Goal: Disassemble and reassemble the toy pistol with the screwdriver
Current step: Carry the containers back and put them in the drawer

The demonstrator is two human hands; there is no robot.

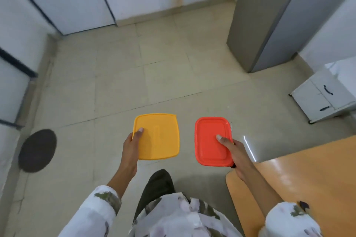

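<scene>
While standing, left hand (133, 137) pinches square yellow plastic lid (157, 136); right hand (234, 147) closed on rectangular red plastic box (212, 141). Toy pistol unseen; thin metal shaft (231, 125), possibly screwdriver, runs beside box's right edge. Orange table (308, 169) lies rightward.

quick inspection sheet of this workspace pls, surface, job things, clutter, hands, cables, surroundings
surface: glossy orange wooden table at right, nothing seen on its visible part
job's things: toy pistol not seen; thin metal tip beside red lid, maybe the screwdriver
clutter: nothing seen
grippers: left hand holds square yellow plastic lidded container; right hand holds rectangular red plastic lidded container
cables: nothing seen
surroundings: tiled floor, grey metal cabinet, white cupboard, dark round mat
</scene>
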